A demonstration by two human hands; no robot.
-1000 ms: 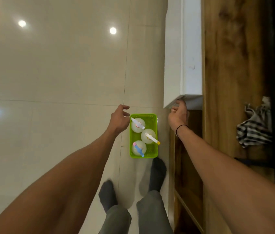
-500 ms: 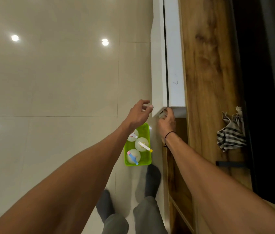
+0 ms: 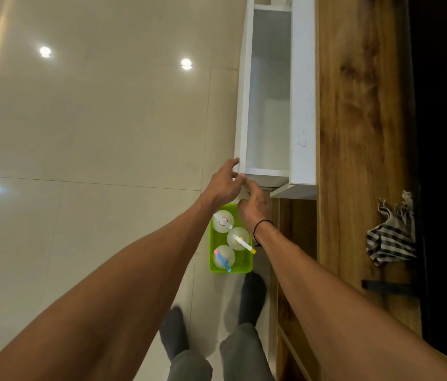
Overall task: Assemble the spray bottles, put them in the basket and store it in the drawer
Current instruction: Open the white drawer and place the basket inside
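Note:
A green basket (image 3: 240,269) stands on the floor by my feet. It holds three translucent spray bottles: one with a red-marked nozzle (image 3: 222,221), one yellow-tipped (image 3: 241,240) and one blue and pink (image 3: 223,259). Above it a white drawer (image 3: 269,105) is pulled out of the wooden cabinet, and its inside looks bare. My left hand (image 3: 225,184) grips the near corner of the drawer's front panel (image 3: 243,105). My right hand (image 3: 253,204) holds the same corner from underneath, its fingertips partly hidden.
The wooden cabinet top (image 3: 354,119) runs along the right, with a striped cloth (image 3: 391,240) and a dark bar-shaped object (image 3: 387,287) on it. A lower wooden cabinet front (image 3: 296,243) stands beside the basket. Glossy floor tiles (image 3: 93,133) spread to the left.
The drawer has slid out from the cabinet and now shows its inside. My left hand rose from beside the basket to the drawer's front corner, joining my right hand.

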